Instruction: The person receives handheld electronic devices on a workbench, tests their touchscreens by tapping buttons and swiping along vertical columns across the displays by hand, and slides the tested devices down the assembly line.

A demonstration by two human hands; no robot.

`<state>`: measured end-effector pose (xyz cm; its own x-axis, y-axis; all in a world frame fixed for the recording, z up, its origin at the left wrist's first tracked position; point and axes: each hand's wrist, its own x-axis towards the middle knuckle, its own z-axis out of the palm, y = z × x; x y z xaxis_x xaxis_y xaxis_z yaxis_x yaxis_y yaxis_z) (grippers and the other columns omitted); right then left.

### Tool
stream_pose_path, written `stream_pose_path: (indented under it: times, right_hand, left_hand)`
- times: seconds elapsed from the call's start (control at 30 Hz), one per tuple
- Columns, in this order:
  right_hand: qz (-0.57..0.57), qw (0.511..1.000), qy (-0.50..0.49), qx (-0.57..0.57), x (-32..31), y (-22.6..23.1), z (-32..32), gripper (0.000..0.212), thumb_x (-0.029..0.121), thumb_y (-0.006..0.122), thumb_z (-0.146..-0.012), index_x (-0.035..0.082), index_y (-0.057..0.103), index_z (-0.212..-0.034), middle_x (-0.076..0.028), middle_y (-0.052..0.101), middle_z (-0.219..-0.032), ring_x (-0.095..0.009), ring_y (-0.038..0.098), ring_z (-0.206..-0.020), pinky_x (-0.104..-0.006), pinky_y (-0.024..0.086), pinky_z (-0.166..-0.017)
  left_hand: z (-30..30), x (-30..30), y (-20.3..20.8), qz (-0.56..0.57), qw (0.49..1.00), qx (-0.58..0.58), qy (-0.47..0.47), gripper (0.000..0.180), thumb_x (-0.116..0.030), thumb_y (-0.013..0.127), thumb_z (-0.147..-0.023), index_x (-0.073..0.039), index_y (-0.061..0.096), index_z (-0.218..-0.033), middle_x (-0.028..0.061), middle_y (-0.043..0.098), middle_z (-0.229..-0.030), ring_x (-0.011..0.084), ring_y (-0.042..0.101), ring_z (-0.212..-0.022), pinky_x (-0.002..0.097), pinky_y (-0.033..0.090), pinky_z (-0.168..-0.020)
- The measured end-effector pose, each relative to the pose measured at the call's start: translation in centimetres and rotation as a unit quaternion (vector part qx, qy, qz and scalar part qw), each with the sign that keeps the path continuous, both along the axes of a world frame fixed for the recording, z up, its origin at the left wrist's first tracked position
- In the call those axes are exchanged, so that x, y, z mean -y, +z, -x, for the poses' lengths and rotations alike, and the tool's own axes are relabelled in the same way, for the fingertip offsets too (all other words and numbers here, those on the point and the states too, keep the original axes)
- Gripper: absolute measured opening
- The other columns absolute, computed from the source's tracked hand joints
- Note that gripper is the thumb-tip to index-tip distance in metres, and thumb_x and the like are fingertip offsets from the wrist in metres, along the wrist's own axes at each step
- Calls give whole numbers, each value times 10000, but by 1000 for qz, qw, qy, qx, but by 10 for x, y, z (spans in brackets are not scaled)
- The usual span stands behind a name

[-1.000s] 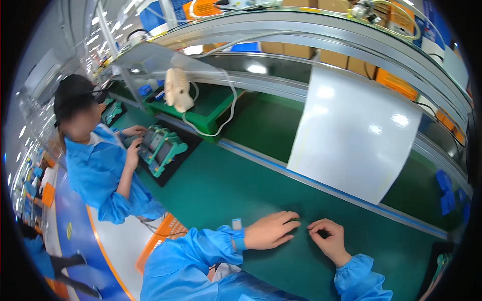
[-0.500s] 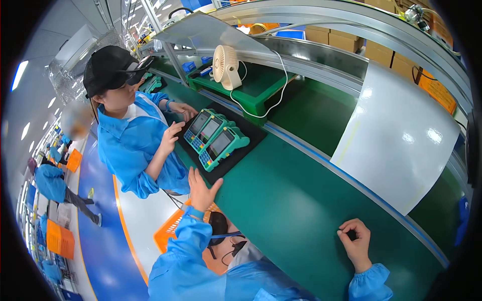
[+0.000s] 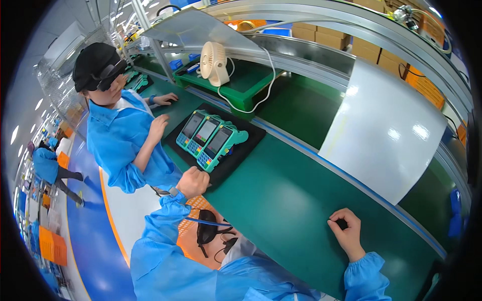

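Left hand (image 3: 194, 182), fingers curled, is at the black mat's (image 3: 233, 158) seven o'clock; handsets (image 3: 204, 134) sit toward one, curled right hand (image 3: 347, 232) toward four. Whether either grips, I cannot tell.

On the mat (image 3: 232, 159) we see three handheld devices (image 3: 205, 133). Behind it, a fan (image 3: 214, 62) stands on a platform (image 3: 246, 82); left, a co-worker (image 3: 120, 145); right, a sheet (image 3: 386, 130) and our right hand (image 3: 346, 231); before it, a basket (image 3: 187, 233) and our left hand (image 3: 193, 182), perhaps touching its near corner.
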<state>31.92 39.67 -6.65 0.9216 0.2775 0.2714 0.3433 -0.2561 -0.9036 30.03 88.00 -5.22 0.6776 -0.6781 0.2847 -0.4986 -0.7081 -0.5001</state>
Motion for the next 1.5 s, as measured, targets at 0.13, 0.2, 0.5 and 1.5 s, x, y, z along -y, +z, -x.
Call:
stream_pose_path:
  times: [0.13, 0.2, 0.5, 1.5]
  right_hand:
    - [37, 999, -10, 13, -31, 25, -2, 111, -22, 704, -727, 17, 608, -767, -79, 625, -796, -190, 614, -732, -283, 476, -645]
    - [56, 998, -4, -9, -59, 76, -6, 104, -17, 700, -730, 16, 609, -769, -90, 620, -796, -190, 610, -725, -284, 477, -654]
    - [-306, 874, -312, -213, -188, 75, -94, 196, 199, 507, -977, 45, 611, -1041, -31, 630, -968, -102, 530, -775, -254, 442, -663]
    - [-281, 898, -323, -98, -335, 99, 14, 671, -136, 489, -783, -47, 335, -1430, -184, 338, -1490, -272, 325, -1391, -382, 283, -1135]
  left_hand:
    - [-11, 44, 28, 83, 986, -12, -148, 247, -186, 699, -624, -61, 493, -671, 53, 428, -603, 207, 472, -535, 326, 372, -519]
    - [-1, 64, 64, 153, 970, -42, -184, 239, -191, 715, -645, -72, 508, -659, 33, 425, -588, 191, 472, -509, 310, 358, -476]
    - [-22, 50, 86, 343, 823, -88, -443, 207, -95, 618, -646, -90, 424, -572, 18, 364, -564, 137, 452, -516, 263, 350, -508]
    - [-33, -50, 75, 462, 846, -224, -145, 235, -87, 750, -724, -120, 743, -956, 119, 588, -1207, 324, 403, -1135, 392, 343, -972]
